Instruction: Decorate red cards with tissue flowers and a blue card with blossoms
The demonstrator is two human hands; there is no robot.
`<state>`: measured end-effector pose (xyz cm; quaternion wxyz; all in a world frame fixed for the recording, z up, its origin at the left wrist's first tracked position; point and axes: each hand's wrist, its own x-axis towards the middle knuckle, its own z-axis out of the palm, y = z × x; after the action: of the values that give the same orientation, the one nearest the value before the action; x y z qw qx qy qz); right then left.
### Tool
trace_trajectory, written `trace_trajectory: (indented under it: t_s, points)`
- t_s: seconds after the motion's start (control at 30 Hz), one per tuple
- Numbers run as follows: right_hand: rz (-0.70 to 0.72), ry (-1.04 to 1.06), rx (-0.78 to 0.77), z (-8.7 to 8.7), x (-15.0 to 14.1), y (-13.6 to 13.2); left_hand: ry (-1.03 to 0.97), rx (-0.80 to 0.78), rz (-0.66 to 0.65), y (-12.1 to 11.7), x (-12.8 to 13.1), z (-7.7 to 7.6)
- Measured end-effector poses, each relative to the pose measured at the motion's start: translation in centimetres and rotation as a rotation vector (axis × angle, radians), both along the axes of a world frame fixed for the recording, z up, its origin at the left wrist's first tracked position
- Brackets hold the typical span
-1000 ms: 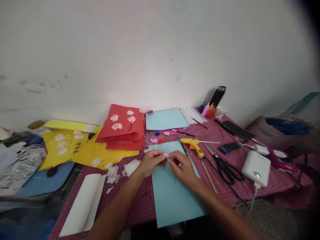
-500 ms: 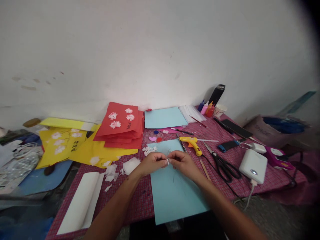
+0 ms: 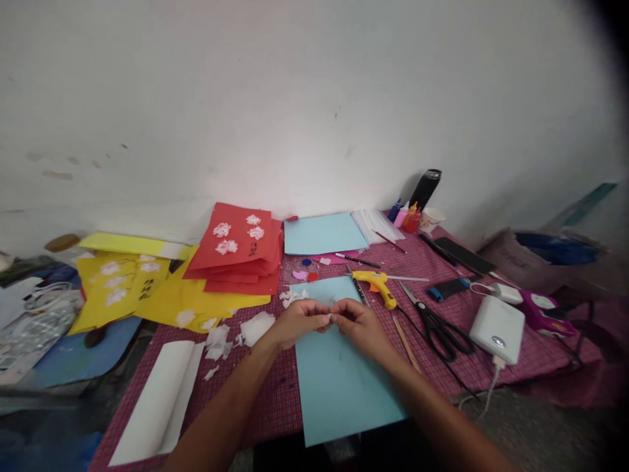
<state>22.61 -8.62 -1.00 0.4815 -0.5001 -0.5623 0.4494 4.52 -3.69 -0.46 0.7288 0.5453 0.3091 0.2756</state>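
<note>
My left hand [image 3: 305, 321] and my right hand [image 3: 358, 323] meet fingertip to fingertip above a light blue sheet [image 3: 346, 393]. Both are closed in a pinch. The small piece of white tissue paper seen between them a moment ago is almost wholly covered by the fingers now. Faint dark lines show on the blue sheet below. A little heap of crumpled white paper bits [image 3: 291, 297] lies just beyond my left hand. Torn white paper pieces [image 3: 258, 328] are left of my left wrist.
A yellow glue gun [image 3: 371, 278] and black-handled scissors [image 3: 439, 331] lie to the right, with a wooden stick [image 3: 405, 342] and a white power bank [image 3: 498, 330]. Red sheets with paper blossoms [image 3: 236, 252], yellow sheets [image 3: 111, 292] and a white paper roll [image 3: 154, 400] occupy the left.
Both hands have drawn closer together, fingertips now touching, and the white paper between them has become hidden. The view has shifted slightly; things on the table lie as before.
</note>
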Motion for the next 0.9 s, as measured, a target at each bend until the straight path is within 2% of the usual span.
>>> trace_trajectory:
  t_s: [0.17,0.33,0.43,0.53,0.6,0.67,0.7,0.8,0.9]
  points:
    - [-0.021,0.019,0.033,-0.5,-0.5,-0.1,-0.009,-0.022,0.123,-0.1,0.4,-0.3]
    - [-0.009,-0.038,0.052,-0.7,-0.9,-0.5,0.009,-0.002,0.174,0.0,0.4,-0.5]
    - [-0.085,-0.2,0.131,-0.2,1.4,-0.2,0.034,0.003,0.214,0.2,0.5,-0.6]
    - [-0.287,-0.492,0.189,0.7,6.2,1.0,0.062,0.017,0.263,0.3,0.6,-0.8]
    - [-0.408,-0.711,0.119,1.3,9.4,2.0,0.08,0.038,0.279,0.4,0.7,-1.0]
    - [-0.383,-0.914,-0.007,1.6,11.6,3.0,0.097,0.061,0.277,0.4,0.8,-1.2]
    - [-0.325,-0.985,-0.082,1.7,12.3,3.4,0.102,0.072,0.271,0.4,0.8,-1.3]
    - [-0.202,-1.104,-0.222,1.3,12.7,4.2,0.125,0.097,0.25,0.4,0.8,-1.5]
    - [-0.231,-1.156,-0.277,0.8,12.2,4.8,0.152,0.12,0.238,0.4,0.8,-1.6]
